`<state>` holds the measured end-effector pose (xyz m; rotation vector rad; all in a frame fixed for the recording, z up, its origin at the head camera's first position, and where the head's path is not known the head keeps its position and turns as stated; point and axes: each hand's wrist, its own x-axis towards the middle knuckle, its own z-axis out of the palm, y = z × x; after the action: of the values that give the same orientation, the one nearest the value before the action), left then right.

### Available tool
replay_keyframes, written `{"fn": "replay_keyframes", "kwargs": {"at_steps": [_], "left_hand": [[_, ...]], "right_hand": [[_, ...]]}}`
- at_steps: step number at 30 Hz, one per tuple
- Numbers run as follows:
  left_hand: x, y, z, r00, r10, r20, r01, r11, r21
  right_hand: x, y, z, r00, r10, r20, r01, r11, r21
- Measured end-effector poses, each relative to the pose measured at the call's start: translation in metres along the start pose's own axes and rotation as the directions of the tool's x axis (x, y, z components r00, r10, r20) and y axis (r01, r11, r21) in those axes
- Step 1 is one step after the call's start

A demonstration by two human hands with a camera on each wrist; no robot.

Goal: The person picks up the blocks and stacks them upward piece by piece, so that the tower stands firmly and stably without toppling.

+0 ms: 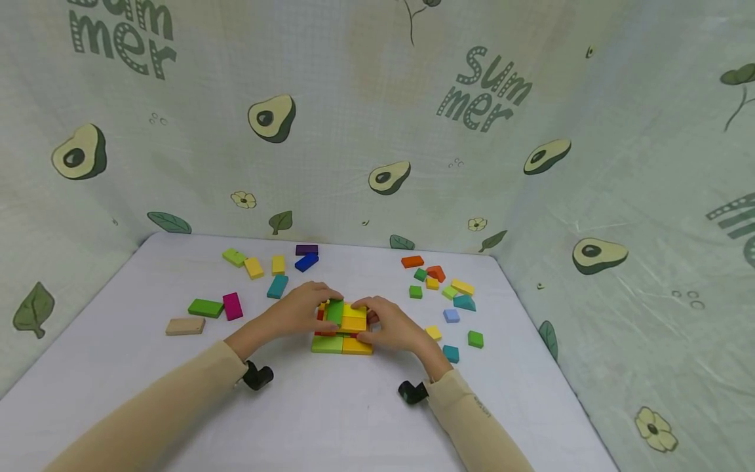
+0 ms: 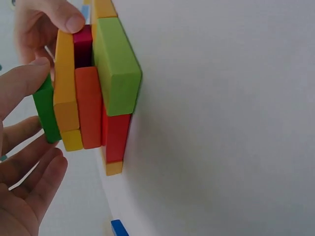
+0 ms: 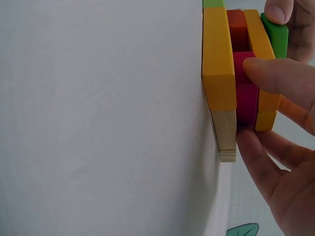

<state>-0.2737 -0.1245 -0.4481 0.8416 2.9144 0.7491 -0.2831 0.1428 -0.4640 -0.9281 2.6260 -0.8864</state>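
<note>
The white table [image 1: 330,419] bears a block stack [image 1: 327,345] between the fingers [image 2: 19,86], and loose blocks [image 1: 206,308] left and right of them.

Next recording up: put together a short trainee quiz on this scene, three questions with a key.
1. Which hand pinches the green block on top of the stack?
2. True or false: in the head view, the loose bare-wood block lies left of the loose magenta block.
3. The block nearest the loose purple block is: a) blue, b) orange, c) teal.
Key: 1. the left hand; 2. true; 3. a.
</note>
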Motion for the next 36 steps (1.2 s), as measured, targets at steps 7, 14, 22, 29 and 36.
{"fn": "replay_keyframes", "kwargs": {"at_steps": [7,14,22,29,36], "left_hand": [[-0.0011,-0.0026,0.0049,1.000,-0.007,0.011,0.007,1.000,-0.001],[-0.0062,-0.0017,0.0015,0.999,0.006,0.036,-0.006,1.000,-0.007],[-0.0039,-0.0048,0.0042,0.999,0.023,0.028,-0.023,0.999,-0.024],[-0.0028,-0.0056,0.0025,0.999,0.030,0.031,-0.029,0.998,-0.048],[-0.0008,-0.0069,0.0018,0.998,0.042,0.035,-0.040,0.998,-0.056]], "right_hand": [[0.0002,0.0012,0.0006,1.000,-0.009,0.002,0.009,1.000,0.007],[0.0006,0.0017,0.0002,1.000,0.000,0.006,0.000,1.000,0.005],[0.0005,0.0012,-0.0002,1.000,-0.005,0.006,0.005,1.000,0.000],[0.0006,0.0019,-0.0001,1.000,-0.019,0.000,0.019,1.000,0.006],[0.0009,0.0019,-0.0002,1.000,-0.025,-0.003,0.025,1.000,0.001]]}}
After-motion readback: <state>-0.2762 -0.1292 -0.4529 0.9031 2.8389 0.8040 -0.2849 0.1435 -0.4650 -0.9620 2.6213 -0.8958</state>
